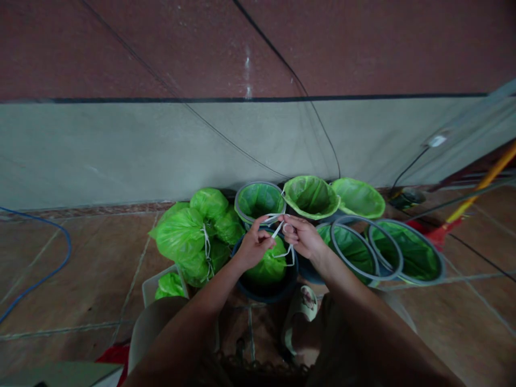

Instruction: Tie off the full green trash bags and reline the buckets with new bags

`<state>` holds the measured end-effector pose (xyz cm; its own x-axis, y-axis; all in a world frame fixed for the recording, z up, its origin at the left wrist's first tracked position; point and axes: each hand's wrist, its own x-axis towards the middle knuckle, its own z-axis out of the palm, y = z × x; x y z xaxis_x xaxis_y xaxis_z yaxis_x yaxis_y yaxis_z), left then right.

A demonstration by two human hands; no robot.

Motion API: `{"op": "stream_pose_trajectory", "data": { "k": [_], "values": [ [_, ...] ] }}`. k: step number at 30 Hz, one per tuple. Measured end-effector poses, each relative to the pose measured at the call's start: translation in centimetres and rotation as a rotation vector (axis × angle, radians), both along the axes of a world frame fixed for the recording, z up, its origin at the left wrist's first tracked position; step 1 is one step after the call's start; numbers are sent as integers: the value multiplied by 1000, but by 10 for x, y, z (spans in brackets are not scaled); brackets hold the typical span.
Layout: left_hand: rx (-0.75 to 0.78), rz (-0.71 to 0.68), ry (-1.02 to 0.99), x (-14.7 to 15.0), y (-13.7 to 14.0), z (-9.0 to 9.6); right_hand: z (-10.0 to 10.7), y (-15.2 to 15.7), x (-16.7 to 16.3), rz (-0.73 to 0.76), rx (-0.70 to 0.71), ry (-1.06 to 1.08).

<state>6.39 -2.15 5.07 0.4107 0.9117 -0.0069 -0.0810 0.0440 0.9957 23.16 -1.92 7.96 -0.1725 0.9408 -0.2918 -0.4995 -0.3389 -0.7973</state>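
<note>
Both hands are raised over a dark bin (pixel 245 290) that holds a bulging green plastic bag (pixel 268 271). A white drawstring (pixel 278 230) runs up from the bag and forms a loop between my hands. My left hand (pixel 257 244) pinches the string, with thumb and forefinger close together. Just right of it, my right hand (pixel 300 235) is closed on the same string, its fingertips meeting the loop. One end of the string dangles below the right fingers.
Tied green bags (pixel 181 234) are piled on the left, above a white container (pixel 151 282). Lined bins (pixel 260 200) stand along the wall. Loose grey rings (pixel 397 252) lie across the bins on the right. A blue hose (pixel 66 258) curves over the tiled floor.
</note>
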Motion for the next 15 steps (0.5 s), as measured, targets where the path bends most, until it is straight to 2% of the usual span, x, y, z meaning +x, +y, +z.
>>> {"op": "stream_pose_trajectory", "data": {
  "k": [9,15],
  "values": [
    [71,-108,240,-5,4,-10,-2,-2,-5,43,23,-72],
    [112,-128,276,-4,0,-11,-7,-3,-7,80,40,-128]
  ]
}}
